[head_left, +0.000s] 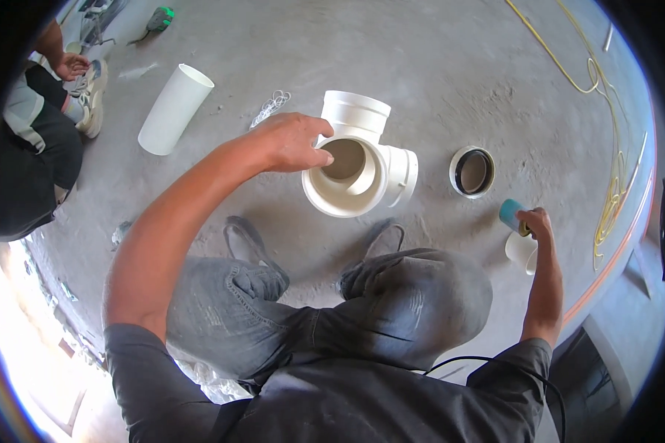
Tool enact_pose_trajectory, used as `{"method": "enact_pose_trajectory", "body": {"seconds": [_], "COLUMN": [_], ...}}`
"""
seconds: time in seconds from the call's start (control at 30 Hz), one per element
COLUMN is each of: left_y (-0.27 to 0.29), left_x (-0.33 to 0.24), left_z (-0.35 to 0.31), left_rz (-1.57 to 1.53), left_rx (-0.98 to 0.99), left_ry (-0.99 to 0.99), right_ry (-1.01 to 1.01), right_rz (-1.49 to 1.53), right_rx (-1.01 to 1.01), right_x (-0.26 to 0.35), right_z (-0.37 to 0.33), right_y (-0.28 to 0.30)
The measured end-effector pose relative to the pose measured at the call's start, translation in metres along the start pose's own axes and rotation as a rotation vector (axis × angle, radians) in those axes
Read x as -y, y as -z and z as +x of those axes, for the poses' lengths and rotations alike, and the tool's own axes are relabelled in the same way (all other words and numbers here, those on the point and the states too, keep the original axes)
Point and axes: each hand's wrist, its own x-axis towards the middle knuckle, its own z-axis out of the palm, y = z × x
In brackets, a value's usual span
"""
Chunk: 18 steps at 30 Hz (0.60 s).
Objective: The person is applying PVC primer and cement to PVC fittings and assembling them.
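Observation:
A white plastic pipe fitting [356, 114] with several wide round openings stands on the floor in front of my feet. My left hand [292, 142] reaches over it and grips the left side of the upward-facing opening, thumb over the rim. Off to the right, my right hand [537, 221] is closed round a small teal can [510, 213], held tilted low over the floor. Just below that hand is a short white pipe piece [519, 249], partly hidden by the hand and wrist. A white ring-shaped fitting [457, 176] with a dark inner band lies between the two hands.
A length of white pipe [174, 111] lies to the left, near a tangle of white string [270, 109]. A green tape measure [159, 20] sits farther back. Another person [48, 133] crouches at the left edge. Yellow cable [612, 192] runs along the right.

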Motion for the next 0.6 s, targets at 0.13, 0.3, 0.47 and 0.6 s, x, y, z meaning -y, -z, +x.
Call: {"method": "enact_pose_trajectory", "body": {"seconds": [0.13,0.3,0.47,0.6], "left_y": [-0.004,-0.007,-0.001,-0.006], "left_x": [-0.001,0.0,0.036,0.077], "left_z": [0.004,-0.003,-0.047,-0.083], "left_rz": [0.056,0.13,0.099,0.065], "left_rx": [-0.01,0.008,-0.093,-0.144], "left_ry": [-0.045,-0.094,-0.055,-0.025], "right_ry": [0.17,0.3,0.618,0.791], "right_rz": [-0.023,-0.08,-0.345,-0.473], "right_rx": [-0.068,-0.071,-0.138,-0.172], "right_x": [-0.003,0.063,0.163,0.231], "right_z": [-0.01,-0.083,-0.153,-0.178], "right_y": [0.012,0.032,0.012,-0.028]}}
